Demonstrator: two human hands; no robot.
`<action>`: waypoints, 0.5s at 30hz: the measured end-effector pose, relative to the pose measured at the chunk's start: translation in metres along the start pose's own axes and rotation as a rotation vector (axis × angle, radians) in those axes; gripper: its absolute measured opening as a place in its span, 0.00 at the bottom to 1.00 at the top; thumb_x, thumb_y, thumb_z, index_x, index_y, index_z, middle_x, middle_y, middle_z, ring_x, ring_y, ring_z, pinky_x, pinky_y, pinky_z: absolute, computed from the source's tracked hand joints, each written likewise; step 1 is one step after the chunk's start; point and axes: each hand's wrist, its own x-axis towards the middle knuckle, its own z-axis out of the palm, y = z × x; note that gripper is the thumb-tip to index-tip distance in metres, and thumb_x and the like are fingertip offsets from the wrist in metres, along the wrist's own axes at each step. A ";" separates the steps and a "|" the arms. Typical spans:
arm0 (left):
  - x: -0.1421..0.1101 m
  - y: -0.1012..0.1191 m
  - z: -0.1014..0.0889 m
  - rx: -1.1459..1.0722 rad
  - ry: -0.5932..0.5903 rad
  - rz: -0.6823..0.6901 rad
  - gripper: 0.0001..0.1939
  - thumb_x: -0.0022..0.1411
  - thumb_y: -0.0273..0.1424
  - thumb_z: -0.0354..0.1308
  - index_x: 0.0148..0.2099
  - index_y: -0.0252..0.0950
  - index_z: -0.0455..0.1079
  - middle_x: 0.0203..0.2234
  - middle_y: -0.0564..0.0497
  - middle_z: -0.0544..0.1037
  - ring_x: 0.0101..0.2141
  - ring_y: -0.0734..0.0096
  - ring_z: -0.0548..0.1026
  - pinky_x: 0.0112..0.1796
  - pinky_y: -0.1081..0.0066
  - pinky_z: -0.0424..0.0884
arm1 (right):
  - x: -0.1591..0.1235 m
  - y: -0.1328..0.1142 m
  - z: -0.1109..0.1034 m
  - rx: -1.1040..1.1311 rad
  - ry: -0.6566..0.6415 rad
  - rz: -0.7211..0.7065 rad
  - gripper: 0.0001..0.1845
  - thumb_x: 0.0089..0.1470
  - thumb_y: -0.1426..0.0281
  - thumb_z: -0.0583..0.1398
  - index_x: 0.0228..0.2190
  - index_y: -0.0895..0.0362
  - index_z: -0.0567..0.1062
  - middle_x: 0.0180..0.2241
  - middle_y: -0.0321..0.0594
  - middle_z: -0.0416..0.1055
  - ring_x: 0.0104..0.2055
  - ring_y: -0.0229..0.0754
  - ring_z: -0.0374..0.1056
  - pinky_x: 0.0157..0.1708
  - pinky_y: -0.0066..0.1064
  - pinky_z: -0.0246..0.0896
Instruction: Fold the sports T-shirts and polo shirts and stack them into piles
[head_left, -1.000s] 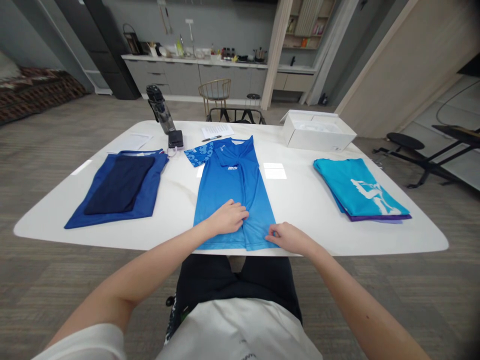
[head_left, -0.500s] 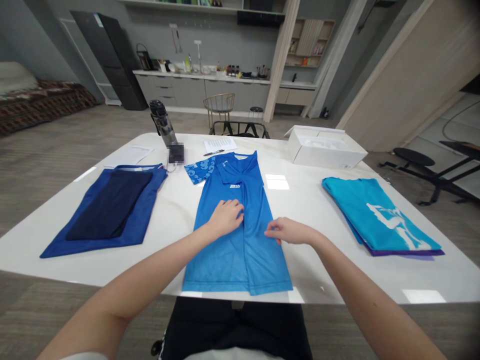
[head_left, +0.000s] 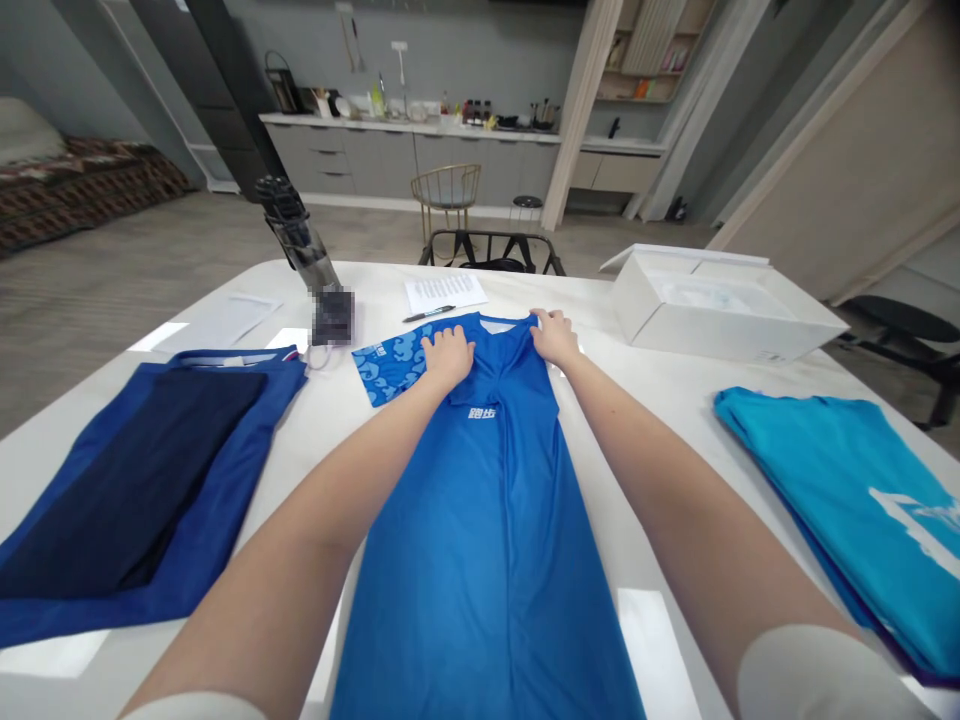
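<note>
Near the blue jersey's collar [head_left: 499, 326] | left hand [head_left: 448, 358] flat, released | right hand [head_left: 555, 337] grip unclear | both moved up

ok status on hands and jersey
Left hand flat on blue jersey near collar. Right hand at its shoulder edge. Paper sheet and pen just beyond.

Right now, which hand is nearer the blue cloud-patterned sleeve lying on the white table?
Left. The left hand rests on the blue jersey right beside the cloud-patterned sleeve; the right hand sits farther off, beyond the white neckline.
</note>
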 end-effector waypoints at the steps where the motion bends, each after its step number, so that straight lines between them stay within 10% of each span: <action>1: 0.007 -0.002 0.005 0.004 0.001 -0.004 0.22 0.73 0.38 0.46 0.61 0.32 0.65 0.56 0.32 0.72 0.57 0.42 0.67 0.56 0.45 0.58 | 0.010 0.004 0.004 -0.007 -0.014 0.010 0.24 0.67 0.64 0.54 0.63 0.45 0.66 0.62 0.52 0.58 0.63 0.63 0.56 0.55 0.60 0.61; 9: 0.037 -0.018 0.010 -0.078 -0.055 0.085 0.14 0.74 0.37 0.48 0.49 0.36 0.70 0.47 0.40 0.79 0.52 0.50 0.73 0.54 0.52 0.61 | 0.055 0.032 0.020 -0.108 -0.035 -0.080 0.10 0.64 0.63 0.59 0.41 0.53 0.78 0.53 0.50 0.65 0.57 0.58 0.60 0.52 0.53 0.63; 15: 0.052 -0.017 0.005 -0.102 -0.008 0.122 0.18 0.76 0.40 0.41 0.57 0.37 0.64 0.43 0.41 0.80 0.45 0.54 0.78 0.44 0.62 0.67 | 0.061 0.035 0.022 -0.100 0.088 -0.021 0.13 0.68 0.63 0.53 0.43 0.56 0.74 0.52 0.53 0.66 0.56 0.59 0.60 0.51 0.53 0.62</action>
